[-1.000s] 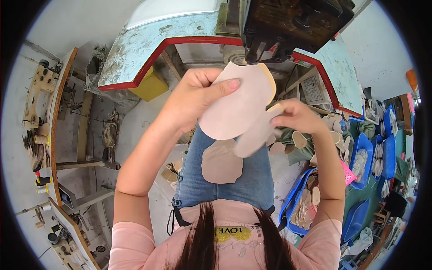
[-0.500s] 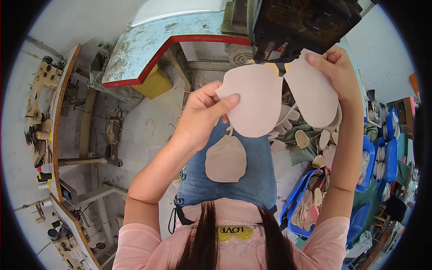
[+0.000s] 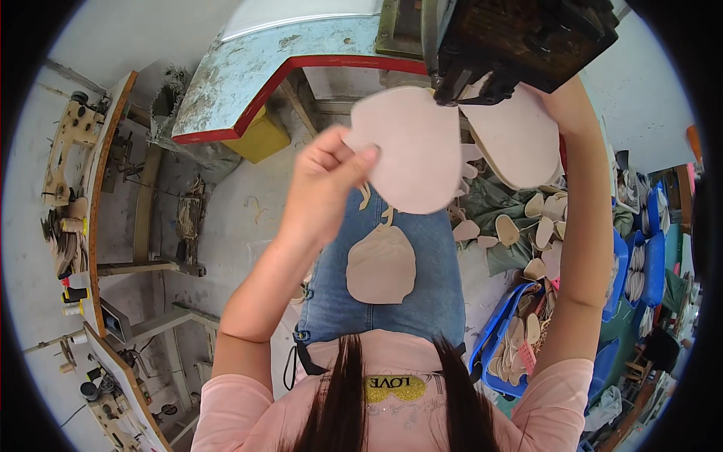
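Between thumb and fingers, my left hand (image 3: 328,169) pinches the left edge of a pale pinkish-beige rounded cut piece (image 3: 410,151). A second such piece (image 3: 520,139) hangs to its right, its upper end behind the head of a dark sewing machine (image 3: 523,53). My right hand (image 3: 566,102) is at that piece's right edge; the machine and the piece hide most of its fingers, so its grip does not show. Both pieces meet under the machine's lower part. On my jeans lies another beige rounded piece (image 3: 381,265), joined to a narrow strip going up.
A worn light-blue table (image 3: 263,68) with a red edge stands ahead, a yellow bin (image 3: 260,139) under it. Many cut pieces (image 3: 507,230) lie on green cloth at the right. Blue baskets (image 3: 501,339) stand nearer. Sewing machines (image 3: 71,154) on benches line the left.
Both pieces have shifted up, the left one also slightly left with my left hand. My right hand has gone further behind the machine head, hiding its fingers. The piece on my lap stays.
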Available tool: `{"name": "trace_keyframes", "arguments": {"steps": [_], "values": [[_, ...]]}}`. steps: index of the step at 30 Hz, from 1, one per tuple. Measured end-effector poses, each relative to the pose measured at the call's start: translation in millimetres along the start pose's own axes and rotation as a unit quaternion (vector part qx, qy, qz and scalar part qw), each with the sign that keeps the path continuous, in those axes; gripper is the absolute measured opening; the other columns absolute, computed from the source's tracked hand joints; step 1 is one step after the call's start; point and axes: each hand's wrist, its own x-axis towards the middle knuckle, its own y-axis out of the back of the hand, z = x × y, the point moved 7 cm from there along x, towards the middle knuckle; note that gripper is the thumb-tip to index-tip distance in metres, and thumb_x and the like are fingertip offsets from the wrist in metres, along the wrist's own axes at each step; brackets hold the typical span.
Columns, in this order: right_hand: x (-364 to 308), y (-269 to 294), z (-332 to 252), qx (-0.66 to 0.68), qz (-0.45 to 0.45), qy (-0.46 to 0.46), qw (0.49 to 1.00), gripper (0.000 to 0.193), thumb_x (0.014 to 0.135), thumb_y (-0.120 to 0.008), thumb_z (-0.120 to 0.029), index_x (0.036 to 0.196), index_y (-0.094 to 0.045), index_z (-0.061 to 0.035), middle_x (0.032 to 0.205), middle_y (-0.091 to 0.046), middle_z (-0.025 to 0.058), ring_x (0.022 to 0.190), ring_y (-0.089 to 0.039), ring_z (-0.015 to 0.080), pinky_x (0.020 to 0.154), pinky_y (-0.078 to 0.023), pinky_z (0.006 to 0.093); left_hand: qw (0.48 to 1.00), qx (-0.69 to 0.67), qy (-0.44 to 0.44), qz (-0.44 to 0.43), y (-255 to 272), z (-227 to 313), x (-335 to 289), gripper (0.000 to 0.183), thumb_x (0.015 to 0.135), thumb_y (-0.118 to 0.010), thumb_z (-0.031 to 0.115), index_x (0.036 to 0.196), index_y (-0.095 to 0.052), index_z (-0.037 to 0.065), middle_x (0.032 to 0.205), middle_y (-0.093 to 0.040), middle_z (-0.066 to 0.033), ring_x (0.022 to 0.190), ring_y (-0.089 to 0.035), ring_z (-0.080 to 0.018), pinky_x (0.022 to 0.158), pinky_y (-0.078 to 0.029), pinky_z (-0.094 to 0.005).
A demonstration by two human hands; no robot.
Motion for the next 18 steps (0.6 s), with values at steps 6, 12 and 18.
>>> {"name": "trace_keyframes", "arguments": {"steps": [6, 12, 18], "values": [[-25, -9, -8, 0.121, 0.064, -0.083, 0.987, 0.015, 0.074, -0.061, -0.013, 0.083, -0.057, -0.0013, 0.067, -0.059, 0.0016, 0.057, -0.054, 0.0051, 0.05, -0.042, 0.0176, 0.983, 0.089, -0.113, 0.118, 14, 8, 7, 0.018, 0.081, -0.047, 0.006, 0.097, -0.052, 0.001, 0.084, -0.057, -0.0037, 0.077, -0.053, -0.0096, 0.065, -0.041, -0.0234], [-49, -27, -6, 0.07, 0.06, -0.112, 0.989, 0.017, 0.078, -0.058, -0.017, 0.076, -0.052, -0.0013, 0.065, -0.052, -0.0019, 0.056, -0.046, 0.0017, 0.048, -0.034, 0.0156, 0.788, 0.568, -0.166, -0.167, 14, -111, -54, 0.026, 0.068, -0.055, 0.005, 0.094, -0.054, 0.002, 0.073, -0.051, -0.011, 0.065, -0.047, -0.025, 0.063, -0.039, -0.0314], [-72, -30, -4, 0.039, 0.153, -0.074, 0.985, 0.014, 0.08, -0.057, -0.016, 0.077, -0.051, -0.003, 0.065, -0.05, -0.0039, 0.057, -0.043, 0.0003, 0.052, -0.032, 0.0136, 0.808, 0.433, -0.364, -0.166, -46, 71, -116, 0.013, 0.064, -0.057, 0.005, 0.077, -0.053, 0.004, 0.071, -0.045, -0.0061, 0.065, -0.042, -0.0217, 0.057, -0.034, -0.0295]]}}
